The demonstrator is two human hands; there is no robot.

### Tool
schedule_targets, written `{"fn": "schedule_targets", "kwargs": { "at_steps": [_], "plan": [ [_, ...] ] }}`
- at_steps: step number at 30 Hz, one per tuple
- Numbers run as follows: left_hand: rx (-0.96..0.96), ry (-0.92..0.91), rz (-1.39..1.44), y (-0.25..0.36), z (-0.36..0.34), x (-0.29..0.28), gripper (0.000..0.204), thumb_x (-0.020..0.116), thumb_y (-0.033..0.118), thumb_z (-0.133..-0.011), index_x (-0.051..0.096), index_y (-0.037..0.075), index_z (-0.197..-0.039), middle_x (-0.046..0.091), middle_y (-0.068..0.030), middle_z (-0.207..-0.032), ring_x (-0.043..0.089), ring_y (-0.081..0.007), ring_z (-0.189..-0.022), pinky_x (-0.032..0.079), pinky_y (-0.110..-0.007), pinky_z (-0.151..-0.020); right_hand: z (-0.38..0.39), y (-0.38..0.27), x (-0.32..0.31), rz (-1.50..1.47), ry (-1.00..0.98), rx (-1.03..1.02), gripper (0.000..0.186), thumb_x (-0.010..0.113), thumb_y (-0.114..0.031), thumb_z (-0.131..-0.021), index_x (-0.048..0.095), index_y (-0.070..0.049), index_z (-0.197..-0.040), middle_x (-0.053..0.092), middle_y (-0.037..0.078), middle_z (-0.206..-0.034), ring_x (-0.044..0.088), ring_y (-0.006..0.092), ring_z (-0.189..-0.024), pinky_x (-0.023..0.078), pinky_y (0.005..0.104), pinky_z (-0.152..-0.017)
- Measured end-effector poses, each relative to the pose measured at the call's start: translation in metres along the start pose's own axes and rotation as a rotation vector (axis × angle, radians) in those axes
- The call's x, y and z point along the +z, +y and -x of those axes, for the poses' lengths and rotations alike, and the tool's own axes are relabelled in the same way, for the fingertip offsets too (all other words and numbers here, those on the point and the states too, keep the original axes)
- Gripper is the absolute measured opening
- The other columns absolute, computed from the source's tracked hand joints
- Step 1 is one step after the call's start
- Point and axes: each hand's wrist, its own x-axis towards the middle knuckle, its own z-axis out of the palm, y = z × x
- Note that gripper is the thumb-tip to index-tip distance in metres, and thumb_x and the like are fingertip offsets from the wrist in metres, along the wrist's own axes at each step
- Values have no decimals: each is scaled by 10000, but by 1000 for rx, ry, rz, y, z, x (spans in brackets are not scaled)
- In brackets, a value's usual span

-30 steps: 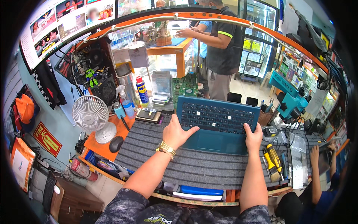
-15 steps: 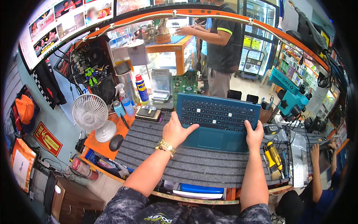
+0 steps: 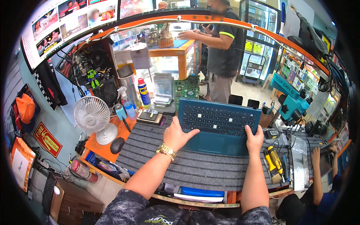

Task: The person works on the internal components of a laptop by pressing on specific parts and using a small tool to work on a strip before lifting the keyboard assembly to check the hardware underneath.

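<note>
A dark teal laptop keyboard deck [image 3: 214, 143] is held over the grey striped mat, keys facing up, with a touchpad at its near side. No screen shows on it. A few keys carry small white squares. My left hand [image 3: 177, 135] grips its left edge, thumb lying over the top near the keyboard's lower corner. On the opposite edge, my right hand [image 3: 254, 139] grips with the thumb up on the surface beside the keys. The fingers beneath the deck are mostly hidden. A gold-coloured watch [image 3: 167, 150] circles my left wrist.
The striped mat [image 3: 210, 173] covers the bench. Yellow-handled tools [image 3: 275, 159] and a brush lie to the right. A spray can [image 3: 143, 93], green circuit board [image 3: 187, 89], fan [image 3: 91, 114] and mouse [image 3: 117, 145] stand left and behind. A co-worker's hands [image 3: 316, 156] show at far right.
The keyboard deck's far edge sits slightly lower in view, and the deck looks a little more tilted toward me. Both hands keep their hold. The whole view has shifted slightly.
</note>
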Motion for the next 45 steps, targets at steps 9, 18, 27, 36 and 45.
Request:
{"fn": "schedule_targets", "kwargs": {
  "at_steps": [9, 18, 27, 36, 45],
  "plan": [
    [31, 12, 25, -5, 8, -6, 1106, 1017, 773, -880, 556, -32, -1483, 863, -307, -1237, 868, -530, -1057, 701, -600, -887, -3, 9, -8, -58, 11, -47, 251, 769, -266, -1267, 804, -21, -1225, 820, 0, -1145, 671, 81, -1014, 546, 292, -953],
    [276, -7, 298, -35, 2, -31, 863, 955, 658, -1022, 623, 17, -1495, 882, -244, -1184, 868, -490, -1011, 683, -554, -848, -20, 29, -45, -353, -140, 63, 352, 723, -313, -1290, 836, -14, -1144, 799, -37, -1078, 665, 71, -990, 525, 292, -901],
    [130, -353, 579, -38, 2, -75, 676, 847, 385, -1198, 608, 32, -1723, 840, -158, -1485, 840, -209, -1184, 693, -412, -979, -22, 35, -74, -377, -349, 160, 368, 734, -325, -1275, 840, 17, -1360, 901, 90, -1317, 835, 176, -1148, 645, 360, -1029],
    [-24, -696, 734, -66, 1, -95, 580, 864, 360, -1202, 698, 67, -1675, 830, -35, -1457, 776, -147, -1225, 662, -365, -1038, -17, 5, -101, -505, -550, 254, 596, 967, -392, -1069, 796, 22, -1463, 899, 99, -1335, 860, 230, -1173, 681, 395, -1039],
    [207, -660, 559, -45, 54, -116, 458, 1013, 181, -1021, 798, 74, -1410, 842, -86, -1337, 821, -212, -1262, 703, -413, -1099, 42, -71, -148, -335, -777, 84, 499, 1031, -48, -760, 898, 38, -1234, 879, 214, -1375, 820, 381, -1361, 601, 528, -1250]
  ]
}}
